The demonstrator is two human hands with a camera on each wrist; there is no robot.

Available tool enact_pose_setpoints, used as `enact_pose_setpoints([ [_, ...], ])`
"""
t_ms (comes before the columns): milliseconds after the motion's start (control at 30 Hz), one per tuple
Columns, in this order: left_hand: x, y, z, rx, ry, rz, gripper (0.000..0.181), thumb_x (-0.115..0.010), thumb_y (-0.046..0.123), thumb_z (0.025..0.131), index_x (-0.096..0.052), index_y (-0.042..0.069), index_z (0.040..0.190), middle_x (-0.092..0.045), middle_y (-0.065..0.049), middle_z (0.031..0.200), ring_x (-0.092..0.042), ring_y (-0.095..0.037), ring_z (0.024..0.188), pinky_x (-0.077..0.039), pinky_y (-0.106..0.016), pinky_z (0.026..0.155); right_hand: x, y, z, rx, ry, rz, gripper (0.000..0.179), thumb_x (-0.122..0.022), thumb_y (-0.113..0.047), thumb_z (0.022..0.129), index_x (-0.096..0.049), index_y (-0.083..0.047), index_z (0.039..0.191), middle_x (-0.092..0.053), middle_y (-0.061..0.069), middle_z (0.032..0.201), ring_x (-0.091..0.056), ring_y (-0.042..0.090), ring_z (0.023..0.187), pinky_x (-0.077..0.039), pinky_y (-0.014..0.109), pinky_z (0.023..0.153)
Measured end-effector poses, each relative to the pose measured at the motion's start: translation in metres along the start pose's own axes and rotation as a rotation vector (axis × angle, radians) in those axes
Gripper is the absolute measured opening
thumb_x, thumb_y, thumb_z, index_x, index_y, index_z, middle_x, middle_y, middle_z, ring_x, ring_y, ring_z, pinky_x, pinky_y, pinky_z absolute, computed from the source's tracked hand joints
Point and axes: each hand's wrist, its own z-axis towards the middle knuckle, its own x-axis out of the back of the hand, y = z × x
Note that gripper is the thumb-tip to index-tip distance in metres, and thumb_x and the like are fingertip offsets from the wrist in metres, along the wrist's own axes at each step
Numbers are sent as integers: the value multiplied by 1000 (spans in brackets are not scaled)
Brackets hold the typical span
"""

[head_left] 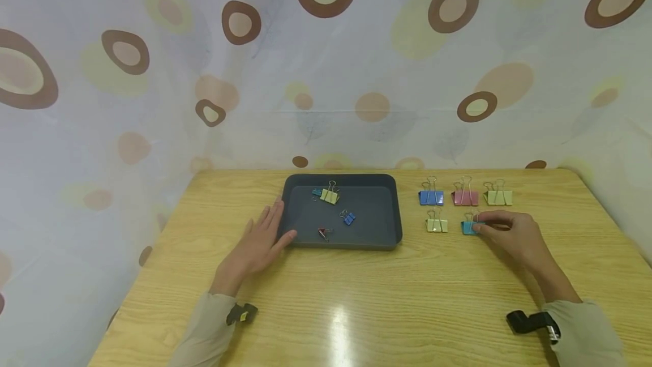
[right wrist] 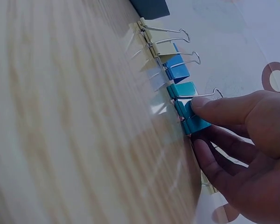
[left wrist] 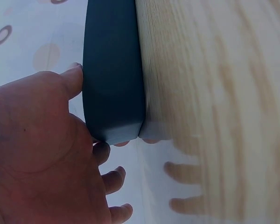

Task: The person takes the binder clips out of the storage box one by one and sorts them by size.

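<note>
Resting along the near left part of the tray (head_left: 374, 220), the left hand (head_left: 254, 248) lies with straight fingers and grips nothing, its thumb at the near corner; a careless push there could slide the tray and jostle its loose clips. Level with it, the right hand (head_left: 514, 237) pinches the teal clip (head_left: 467, 227), at the right end of the front row on the bench (head_left: 336, 287), thumb on one face and curled fingers behind. Whether the clip touches the wood I cannot tell. The hold looks light, so its glossy side might slip and let the clip tip over. The pale green clip (head_left: 437, 226) stands apart to its left, and a sideways swing could knock it.

Inside the tray, the red clip (head_left: 322, 232), then the small blue clip (head_left: 348, 218), then the yellow-green clip (head_left: 330, 196) lie loose; the last sits against another blue one, where wire handles could snag. In the back row, the blue, pink (head_left: 466, 198) and green clips risk a brush from reaching knuckles.

On the wrist straps, a yellow patch on the left one is too small to read; clips, tray and patterned cloth (head_left: 326, 140) show no legible brand or label.
</note>
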Motion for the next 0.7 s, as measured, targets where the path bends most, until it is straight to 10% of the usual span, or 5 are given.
enact_pose_setpoints([
  [400,-1,0,0,3,4,9,81,-40,52,109,-9,1,164,-8,-16,171,-14,-42,155,-13,-70,118,11,-8,-2,-45,5,21,43,-71,-37,99,-71,-1,123,-74,3,111,-55,-16,90,-47,11,74],
  [700,0,0,1,8,-7,14,81,-40,53,109,-8,2,164,-7,-15,171,-14,-41,155,-12,-69,119,9,-39,-3,107,91,120,39,-71,-23,99,-67,1,129,-65,-15,117,-59,-12,98,-50,10,74],
])
